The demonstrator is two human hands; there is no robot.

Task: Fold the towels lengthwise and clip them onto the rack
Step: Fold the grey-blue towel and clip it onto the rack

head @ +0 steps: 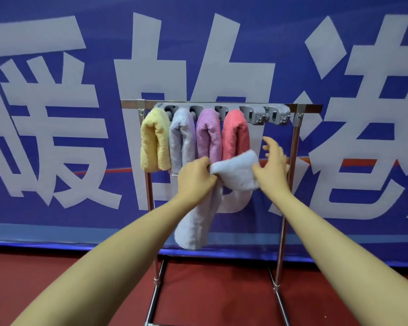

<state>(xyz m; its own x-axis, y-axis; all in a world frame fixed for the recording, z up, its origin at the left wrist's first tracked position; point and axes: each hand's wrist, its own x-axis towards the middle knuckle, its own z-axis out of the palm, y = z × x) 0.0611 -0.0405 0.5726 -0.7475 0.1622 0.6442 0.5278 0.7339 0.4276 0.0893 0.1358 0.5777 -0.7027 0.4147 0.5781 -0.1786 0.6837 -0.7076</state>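
The pale blue-grey towel (pixel 233 172) is soft terry, bunched into a loose fold in front of the rack (pixel 290 184), with one long end drooping down below the hands toward the floor. The left hand (pixel 194 177) has its fingers curled tight around one end of the fold; the right hand (pixel 272 167) has its fingers spread and relaxed, resting against the other end without closing on it. Four towels already hang folded from the grey clip bar (pixel 257 114): one yellow towel (pixel 154 142), one light grey-blue towel (pixel 181 137), one lilac towel (pixel 209 137) and one coral towel (pixel 236 135), side by side and touching. Two clips to the right stand unfilled. The rack is chrome tube, standing on a dark red floor (pixel 210 290) before a blue banner (pixel 57 208) with big white characters
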